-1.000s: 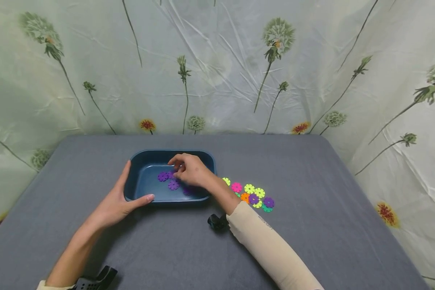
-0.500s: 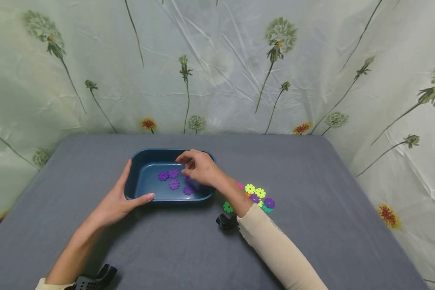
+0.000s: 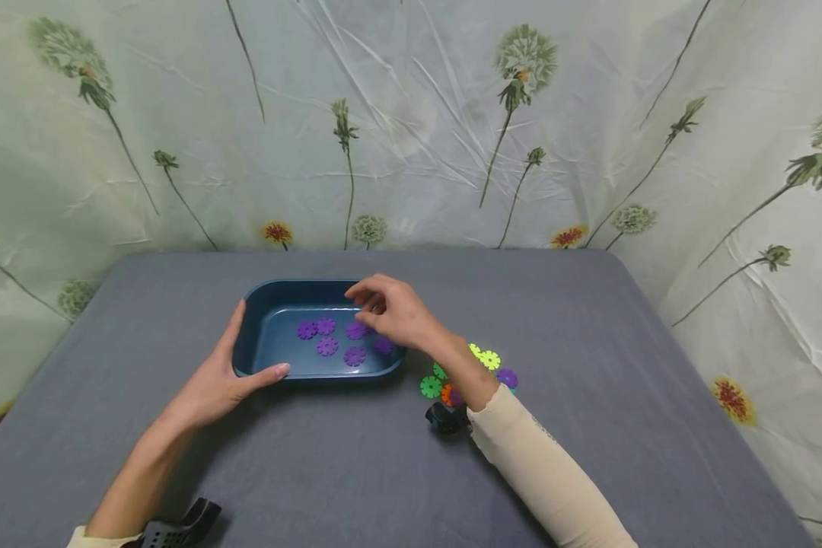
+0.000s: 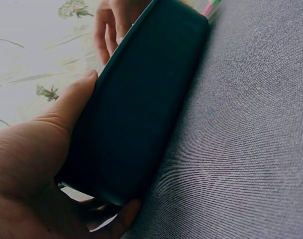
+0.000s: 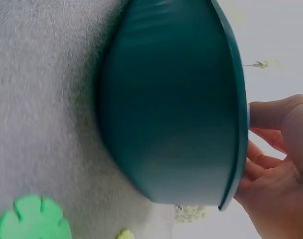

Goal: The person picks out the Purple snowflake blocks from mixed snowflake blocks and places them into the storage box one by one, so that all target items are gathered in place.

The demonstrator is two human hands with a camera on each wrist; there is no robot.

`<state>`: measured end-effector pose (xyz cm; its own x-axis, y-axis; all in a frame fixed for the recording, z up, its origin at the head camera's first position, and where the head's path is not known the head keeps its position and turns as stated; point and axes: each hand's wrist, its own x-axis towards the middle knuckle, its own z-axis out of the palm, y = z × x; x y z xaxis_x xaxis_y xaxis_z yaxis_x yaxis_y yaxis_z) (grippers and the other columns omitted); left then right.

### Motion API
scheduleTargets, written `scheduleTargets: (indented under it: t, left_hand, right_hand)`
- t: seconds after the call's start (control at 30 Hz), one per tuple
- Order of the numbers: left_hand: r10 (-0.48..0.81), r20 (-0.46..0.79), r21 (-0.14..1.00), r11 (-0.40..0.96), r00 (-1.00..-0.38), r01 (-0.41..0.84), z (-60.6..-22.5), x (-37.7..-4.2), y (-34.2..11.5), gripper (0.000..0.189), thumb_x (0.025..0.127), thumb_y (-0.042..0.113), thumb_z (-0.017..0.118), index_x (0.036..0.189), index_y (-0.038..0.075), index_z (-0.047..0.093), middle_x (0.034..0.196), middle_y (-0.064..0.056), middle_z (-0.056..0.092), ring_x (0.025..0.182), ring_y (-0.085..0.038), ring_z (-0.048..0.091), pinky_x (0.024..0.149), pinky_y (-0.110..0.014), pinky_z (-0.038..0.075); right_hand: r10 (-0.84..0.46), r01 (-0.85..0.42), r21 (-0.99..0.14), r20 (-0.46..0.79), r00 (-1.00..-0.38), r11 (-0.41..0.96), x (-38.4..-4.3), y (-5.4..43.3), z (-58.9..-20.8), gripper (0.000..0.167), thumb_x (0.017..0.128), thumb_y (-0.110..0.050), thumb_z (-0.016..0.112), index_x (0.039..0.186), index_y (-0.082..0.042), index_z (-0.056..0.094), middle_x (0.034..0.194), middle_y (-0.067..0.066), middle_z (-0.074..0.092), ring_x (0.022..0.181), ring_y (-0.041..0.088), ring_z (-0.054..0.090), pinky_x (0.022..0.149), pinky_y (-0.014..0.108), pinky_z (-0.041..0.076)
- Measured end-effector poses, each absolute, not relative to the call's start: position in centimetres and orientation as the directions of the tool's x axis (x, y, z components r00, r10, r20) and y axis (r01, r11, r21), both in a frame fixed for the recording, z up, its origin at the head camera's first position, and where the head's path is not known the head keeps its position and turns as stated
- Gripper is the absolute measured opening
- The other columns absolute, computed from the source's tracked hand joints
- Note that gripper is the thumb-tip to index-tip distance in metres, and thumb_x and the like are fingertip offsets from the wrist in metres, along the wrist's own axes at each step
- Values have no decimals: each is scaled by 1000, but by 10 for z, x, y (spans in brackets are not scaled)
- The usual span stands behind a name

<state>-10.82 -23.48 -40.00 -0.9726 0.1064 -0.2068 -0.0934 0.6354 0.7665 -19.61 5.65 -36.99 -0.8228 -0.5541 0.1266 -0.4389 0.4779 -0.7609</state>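
moved since the earlier frame: the right hand [image 3: 397,312], now farther toward the right edge of the tabletop [image 3: 301,472] and above the right end of the tray [image 3: 301,297], with more purple discs [image 3: 326,346] in view. the blue tray sits left of the tabletop's middle, toward the far edge. the left hand [image 3: 215,380] grips its left end, thumb along the near rim, probably to stop it sliding. the right hand's fingers are half bent; whether they hold a disc, i cannot tell. the purple discs lie inside, spread mostly flat, perhaps to stay easy to see. mixed-colour discs [image 3: 431,387] lie between tray and right edge, seemingly for easy right-hand reach.
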Motion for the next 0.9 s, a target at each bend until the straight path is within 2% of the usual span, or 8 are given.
scheduleTargets:
  t: [0.1,0.4,0.9]
  left_hand:
    - [118,-195,770,634,-974,-78,-400,-108,-236,124,92,49,76,163,34,-24,175,-19,-16,156,-62,2,113,-86,16]
    - [126,-200,774,629,-972,-77,-399,-107,-236,124,92,49,76,163,33,-25,174,-21,-18,155,-64,0,111,-87,16]
    - [122,-195,760,646,-973,-72,-400,-108,-237,123,94,51,73,163,31,-26,173,-24,-17,153,-66,4,109,-87,19]
  right_hand:
    - [-546,-432,-775,136,-827,461,-197,62,-369,32,97,-4,71,129,-2,69,124,17,68,102,24,68,91,32,59]
    - [-527,-432,-784,161,-835,445,-195,83,-368,32,96,-7,73,128,-9,71,124,16,69,102,22,68,89,30,58]
    - [-505,-468,-773,225,-833,428,-186,101,-371,29,95,-7,75,125,-9,72,121,14,70,101,21,68,91,38,59]
